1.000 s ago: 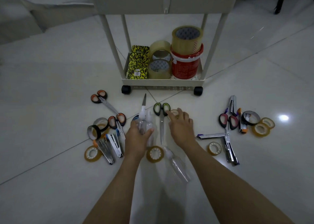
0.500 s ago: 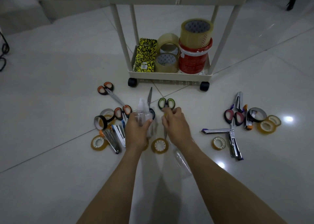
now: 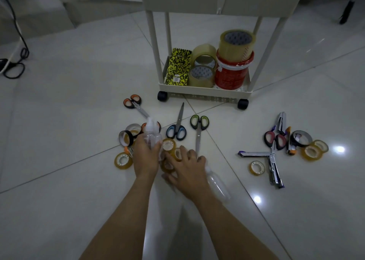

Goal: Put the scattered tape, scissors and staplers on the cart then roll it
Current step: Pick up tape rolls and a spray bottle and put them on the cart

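The left hand (image 3: 145,159) is wrapped around a clear plastic bottle (image 3: 152,134), fingers closed on its body with the white cap pointing toward 12 o'clock. The right hand (image 3: 188,168) lies low over small amber tape rolls (image 3: 169,144) on the floor, fingers spread and curled onto them; whether any roll is actually gripped cannot be told. A second clear bottle (image 3: 217,182) lies on the tiles just beside the right wrist, toward 4 o'clock. Around the hands sit the scattered things: green-handled scissors (image 3: 199,130) at 1 o'clock, touching the right fingertips, blue-handled scissors (image 3: 177,130) at 12, orange-handled scissors (image 3: 134,103) at 11, and a dark tape roll (image 3: 126,138) and another amber roll (image 3: 123,160) at 9. Well apart at 3 o'clock are opened staplers (image 3: 271,161), pink-handled scissors (image 3: 275,140) and more tape (image 3: 313,151). The white cart (image 3: 204,91) stands at 12 o'clock, its bottom shelf holding large tape rolls (image 3: 237,42) stacked on a red tub (image 3: 231,77).
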